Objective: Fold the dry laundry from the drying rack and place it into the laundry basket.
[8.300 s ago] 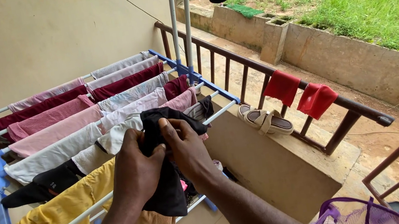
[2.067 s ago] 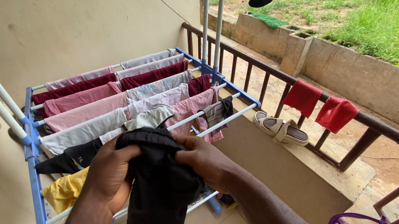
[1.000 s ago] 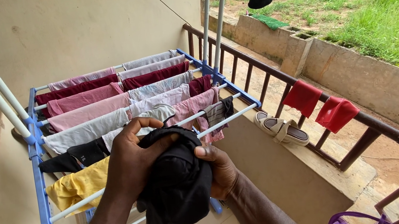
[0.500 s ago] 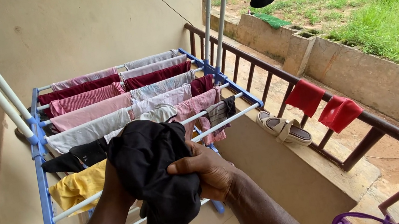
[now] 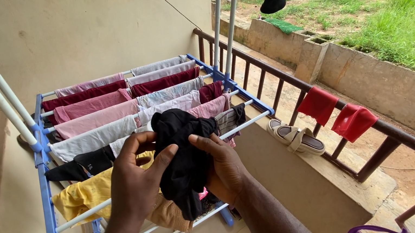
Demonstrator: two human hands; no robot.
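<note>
Black garment [image 5: 184, 161] bunched between both hands, above front rails of drying rack [image 5: 42, 174]. Right hand [image 5: 224, 166] clamps its right edge, thumb on top. Left hand [image 5: 137, 179] grips left side, fingers spread over cloth. Most fabric hangs below both grips.

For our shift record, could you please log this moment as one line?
left hand: holds bunched black cloth garment | right hand: grips same garment | below: blue-framed white-rail drying rack, laden with clothes
</note>
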